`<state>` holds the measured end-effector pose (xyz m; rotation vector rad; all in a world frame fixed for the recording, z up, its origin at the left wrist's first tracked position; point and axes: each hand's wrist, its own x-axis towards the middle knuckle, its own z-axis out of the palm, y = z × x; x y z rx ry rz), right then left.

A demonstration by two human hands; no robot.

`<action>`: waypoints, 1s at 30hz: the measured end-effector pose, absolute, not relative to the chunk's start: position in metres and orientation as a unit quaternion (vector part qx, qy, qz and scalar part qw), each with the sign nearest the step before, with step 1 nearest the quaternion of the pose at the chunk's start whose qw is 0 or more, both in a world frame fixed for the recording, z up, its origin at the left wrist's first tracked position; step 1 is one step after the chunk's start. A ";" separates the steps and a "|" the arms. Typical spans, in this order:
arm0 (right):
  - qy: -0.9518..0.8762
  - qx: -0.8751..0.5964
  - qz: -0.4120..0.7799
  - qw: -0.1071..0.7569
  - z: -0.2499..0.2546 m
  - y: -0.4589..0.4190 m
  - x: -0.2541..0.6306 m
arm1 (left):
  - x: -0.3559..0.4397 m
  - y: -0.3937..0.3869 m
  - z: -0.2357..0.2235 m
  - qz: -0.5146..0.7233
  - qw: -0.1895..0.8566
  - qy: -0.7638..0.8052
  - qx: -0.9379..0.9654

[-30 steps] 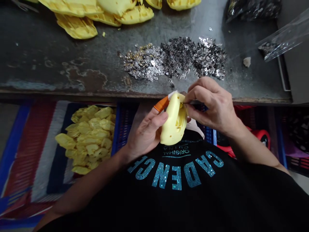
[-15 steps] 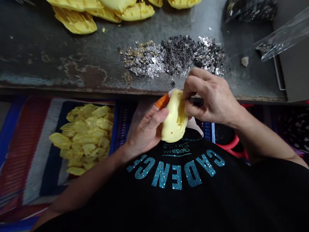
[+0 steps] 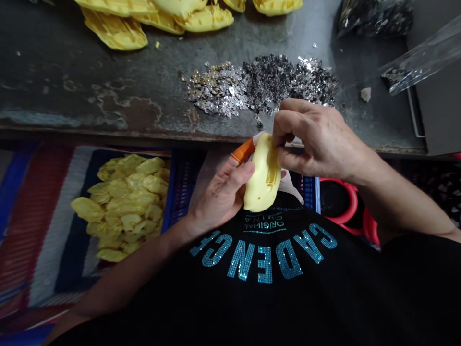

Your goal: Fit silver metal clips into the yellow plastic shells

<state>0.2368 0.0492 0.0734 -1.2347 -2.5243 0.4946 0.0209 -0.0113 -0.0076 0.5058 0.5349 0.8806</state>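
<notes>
A rounded yellow plastic shell (image 3: 260, 185) with a rectangular recess and small holes is held up in front of my chest. My left hand (image 3: 225, 187) grips it from the left, thumb on its near face, with an orange cover on one finger. At the shell's upper right edge, my right hand (image 3: 311, 137) has thumb and forefinger pinched together inside the recess. Whatever is between those fingertips is hidden. Just beyond, on the bench, lie heaps of small metal pieces, silver-gold (image 3: 218, 91) on the left and darker (image 3: 268, 79) in the middle.
More yellow shells (image 3: 115, 29) lie at the bench's back left. A blue crate (image 3: 171, 192) lined with striped cloth holds a pile of yellow parts (image 3: 126, 202). Clear bags (image 3: 376, 17) of dark pieces sit at the back right. Red rings (image 3: 347, 202) are below the bench.
The yellow shell has turned slightly in my left hand. My right fingers stay pinched at its recess edge. The view has shifted a little.
</notes>
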 end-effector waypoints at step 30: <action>-0.819 -0.394 0.296 0.295 0.019 0.043 0.263 | 0.017 -0.012 -0.007 0.410 0.795 0.322 0.310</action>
